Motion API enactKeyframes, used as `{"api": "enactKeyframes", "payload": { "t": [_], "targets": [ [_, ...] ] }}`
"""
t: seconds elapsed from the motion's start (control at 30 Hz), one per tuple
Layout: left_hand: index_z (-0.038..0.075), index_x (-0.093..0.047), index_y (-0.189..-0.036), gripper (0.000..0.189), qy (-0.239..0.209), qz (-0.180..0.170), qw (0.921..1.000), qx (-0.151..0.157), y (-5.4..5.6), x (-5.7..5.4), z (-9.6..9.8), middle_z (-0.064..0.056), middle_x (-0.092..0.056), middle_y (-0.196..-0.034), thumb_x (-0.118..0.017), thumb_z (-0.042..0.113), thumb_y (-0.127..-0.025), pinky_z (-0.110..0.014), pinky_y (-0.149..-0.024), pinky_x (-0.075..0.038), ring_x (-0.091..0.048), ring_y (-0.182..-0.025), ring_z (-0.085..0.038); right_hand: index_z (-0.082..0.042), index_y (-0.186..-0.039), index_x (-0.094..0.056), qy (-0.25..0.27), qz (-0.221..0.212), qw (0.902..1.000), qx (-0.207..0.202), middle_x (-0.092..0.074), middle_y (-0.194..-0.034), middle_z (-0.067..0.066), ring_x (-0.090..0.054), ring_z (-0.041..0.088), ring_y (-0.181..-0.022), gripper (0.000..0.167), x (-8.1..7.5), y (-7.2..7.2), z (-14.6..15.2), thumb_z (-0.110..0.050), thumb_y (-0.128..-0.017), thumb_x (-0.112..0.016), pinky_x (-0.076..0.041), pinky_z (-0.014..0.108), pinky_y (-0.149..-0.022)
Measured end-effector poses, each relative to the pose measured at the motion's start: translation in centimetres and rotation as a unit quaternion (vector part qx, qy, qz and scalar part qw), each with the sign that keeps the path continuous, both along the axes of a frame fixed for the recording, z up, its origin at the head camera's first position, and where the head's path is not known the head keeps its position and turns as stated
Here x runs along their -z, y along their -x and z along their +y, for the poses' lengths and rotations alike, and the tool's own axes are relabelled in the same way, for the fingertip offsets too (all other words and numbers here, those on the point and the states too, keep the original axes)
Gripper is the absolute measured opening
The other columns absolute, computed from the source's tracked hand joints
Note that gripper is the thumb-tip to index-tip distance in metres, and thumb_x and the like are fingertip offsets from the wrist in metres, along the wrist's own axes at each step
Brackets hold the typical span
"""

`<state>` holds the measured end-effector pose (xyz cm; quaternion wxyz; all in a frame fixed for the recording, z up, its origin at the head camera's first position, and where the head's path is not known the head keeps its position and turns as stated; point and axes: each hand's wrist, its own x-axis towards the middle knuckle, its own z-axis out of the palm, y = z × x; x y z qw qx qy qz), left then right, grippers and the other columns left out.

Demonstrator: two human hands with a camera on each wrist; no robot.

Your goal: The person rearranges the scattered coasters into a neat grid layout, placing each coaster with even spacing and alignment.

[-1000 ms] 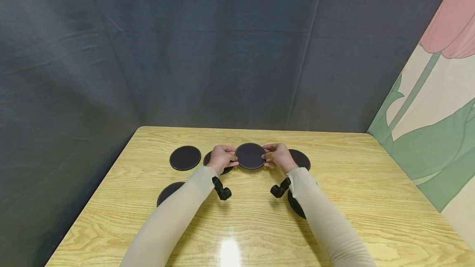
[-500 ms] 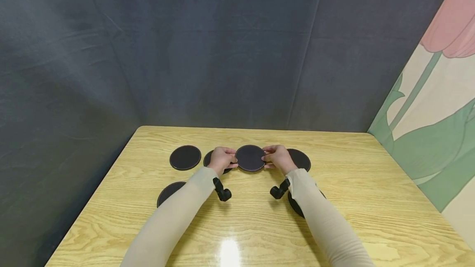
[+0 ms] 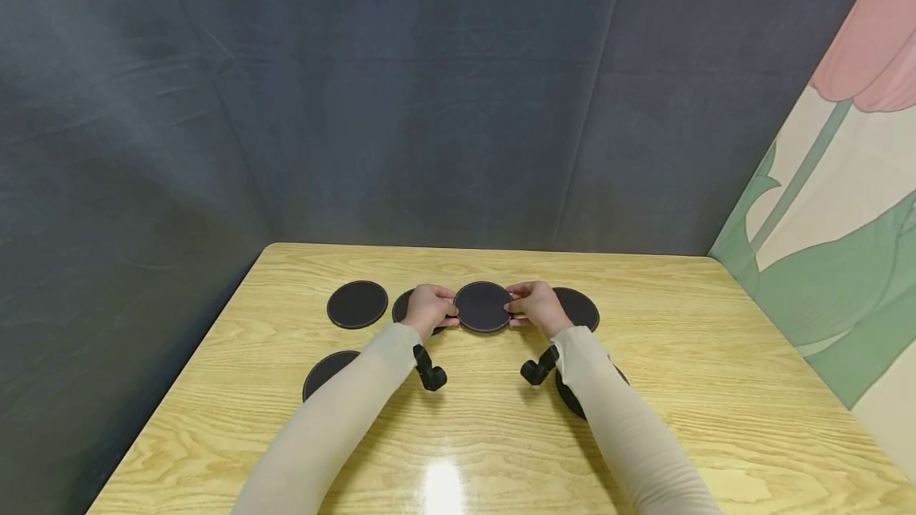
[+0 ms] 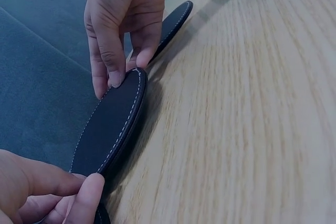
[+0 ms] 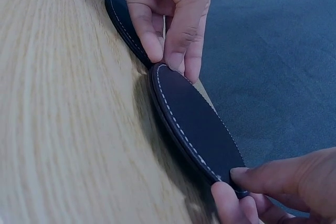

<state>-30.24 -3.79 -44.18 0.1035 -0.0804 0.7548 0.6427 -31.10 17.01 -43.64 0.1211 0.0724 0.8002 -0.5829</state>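
Note:
Between my two hands is a round black coaster point(image 3: 483, 307) with pale stitching round its rim, at the far middle of the table. My left hand point(image 3: 427, 309) pinches its left edge between thumb and fingers. On the opposite edge, my right hand point(image 3: 538, 306) pinches it the same way. Both wrist views show the coaster point(image 4: 108, 124) close over the wood, with a shadow beneath. Its rim looks layered in the right wrist view; I cannot tell whether it is more than one coaster. Another coaster point(image 3: 402, 307) lies partly hidden behind my left hand.
More black coasters lie flat on the wooden table point(image 3: 494, 435): a far-left coaster point(image 3: 358, 304), a near-left coaster point(image 3: 324, 372) partly under my left sleeve, a coaster point(image 3: 581, 309) beside my right hand, and a coaster point(image 3: 570, 397) under my right forearm. A dark curtain point(image 3: 458, 102) hangs behind.
The held coaster has come down slightly and a little nearer to me, with both hands keeping their pinch on it. The other coasters have stayed put.

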Motion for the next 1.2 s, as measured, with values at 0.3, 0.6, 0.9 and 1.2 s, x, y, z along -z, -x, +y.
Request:
{"api": "enactKeyframes", "payload": {
  "t": [0.3,0.6,0.9,1.2],
  "targets": [
    [-0.004,-0.064,-0.117,0.035,0.025,0.011,0.9996,0.008,-0.34,-0.15,0.07,-0.020,-0.064,-0.115,-0.065,-0.011,-0.083,-0.028,-0.068,-0.061,-0.070,-0.089,-0.026,0.003,-0.132,-0.056,0.000,-0.003,1.0000,0.005,-0.051,-0.115,0.015,-0.061,0.013,-0.073,0.045,0.11,-0.08,-0.12,0.008,-0.087,-0.064,-0.061,0.027,-0.064],
    [-0.004,-0.065,-0.114,0.032,0.038,0.013,0.9991,0.015,-0.09,0.08,0.00,-0.020,-0.065,-0.109,-0.065,-0.011,-0.083,-0.027,-0.066,-0.061,-0.070,-0.079,-0.023,0.003,-0.132,-0.055,0.004,-0.008,0.9999,0.005,-0.051,-0.114,0.014,-0.061,0.013,-0.074,0.046,0.17,-0.18,-0.22,0.008,-0.088,-0.064,-0.060,0.027,-0.064],
    [-0.005,-0.065,-0.114,0.031,0.036,0.011,0.9991,0.019,0.07,0.23,-0.14,-0.020,-0.064,-0.111,-0.065,-0.011,-0.084,-0.027,-0.066,-0.061,-0.069,-0.083,-0.024,0.002,-0.131,-0.056,0.001,-0.008,1.0000,-0.001,-0.050,-0.115,0.015,-0.061,0.014,-0.074,0.044,0.43,-0.03,-0.16,0.007,-0.089,-0.063,-0.060,0.027,-0.064],
    [-0.004,-0.065,-0.115,0.032,0.039,0.008,0.9990,0.018,0.17,0.13,-0.24,-0.021,-0.063,-0.112,-0.065,-0.011,-0.084,-0.026,-0.066,-0.061,-0.070,-0.078,-0.022,0.001,-0.130,-0.057,-0.007,-0.013,0.9999,0.003,-0.051,-0.118,0.015,-0.062,0.015,-0.076,0.043,0.27,-0.01,-0.27,0.007,-0.088,-0.064,-0.060,0.026,-0.063]
  ]
}}
